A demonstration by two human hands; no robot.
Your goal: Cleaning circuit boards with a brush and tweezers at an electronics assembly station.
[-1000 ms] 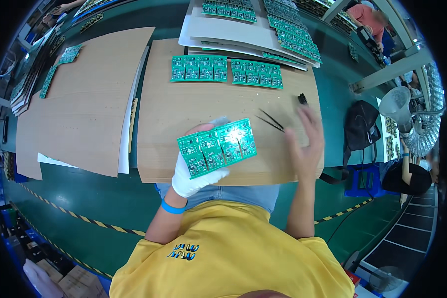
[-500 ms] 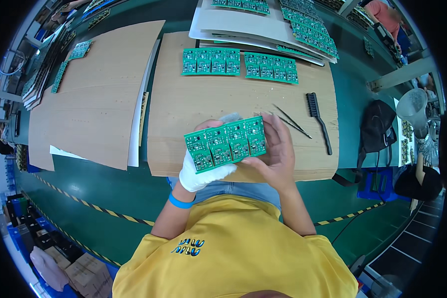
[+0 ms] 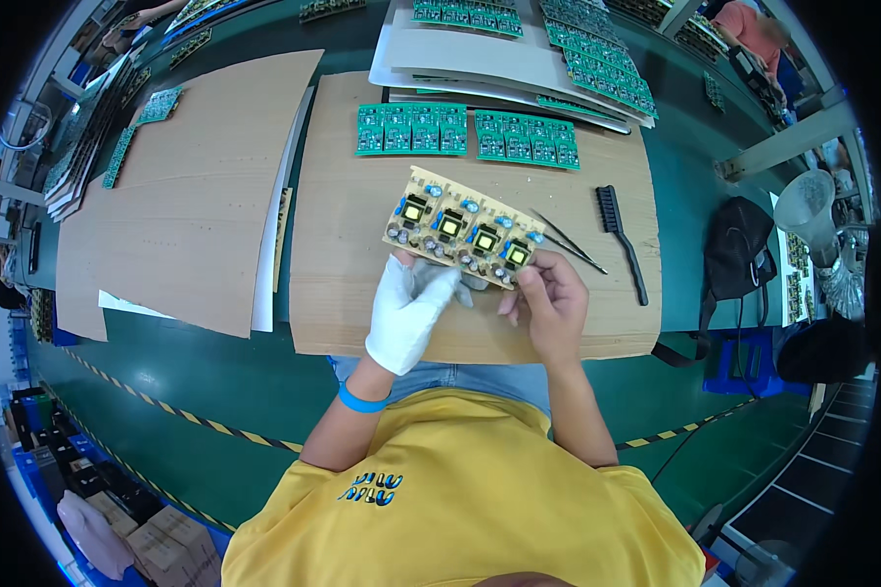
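A circuit board panel (image 3: 463,231) is held tilted above the cardboard, its tan component side with black and yellow transformers facing up. My left hand (image 3: 407,305), in a white glove with bare fingertips partly hidden, grips its lower left edge. At the lower right corner my bare right hand (image 3: 555,299) pinches the panel between thumb and fingers. Behind it, two green circuit board panels (image 3: 412,129) lie side by side on the cardboard sheet (image 3: 362,328). Black tweezers (image 3: 576,247) rest just right of the held panel, and farther right lies a black brush (image 3: 622,243).
Stacked white sheets (image 3: 440,61) bearing green panels stand at the back. Another cardboard sheet (image 3: 186,215) covers the left side. A black bag (image 3: 739,252) sits at the right, near a blue stool (image 3: 739,362). A person (image 3: 754,39) works at the far right.
The panel has been turned over from its green side to its component side and moved slightly farther away. Both hands have shifted their hold on it.
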